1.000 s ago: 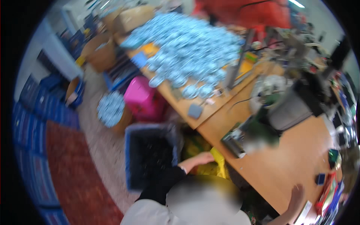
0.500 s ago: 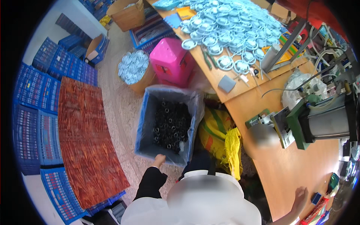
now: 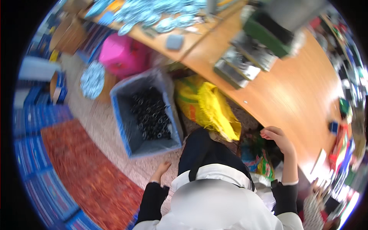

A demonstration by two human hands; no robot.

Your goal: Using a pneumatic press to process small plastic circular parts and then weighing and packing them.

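My left hand (image 3: 162, 169) hangs above the floor just in front of the plastic-lined blue bin (image 3: 123, 132). Its fingers look loosely curled, with nothing seen in them. Many small black ring-shaped parts (image 3: 151, 113) lie inside the bin. My right hand (image 3: 276, 138) is raised beside the front edge of the wooden table (image 3: 303, 99), nearest to that edge. Its fingers are bent but apart, and no object shows in them. A metal and green bench machine (image 3: 264, 36) stands on the table beyond my right hand.
A yellow woven sack (image 3: 216, 111) sits between the bin and table. Behind the bin stand a pink container (image 3: 122, 55) and a box of light-blue coiled parts (image 3: 92, 79). More such coils (image 3: 153, 13) cover the far tabletop. A red-brown board (image 3: 84, 165) lies at left.
My view has turned to the right, so the bin and table sit further left. My left hand has come away from the bin's rim. My right hand has left the tabletop area and come forward.
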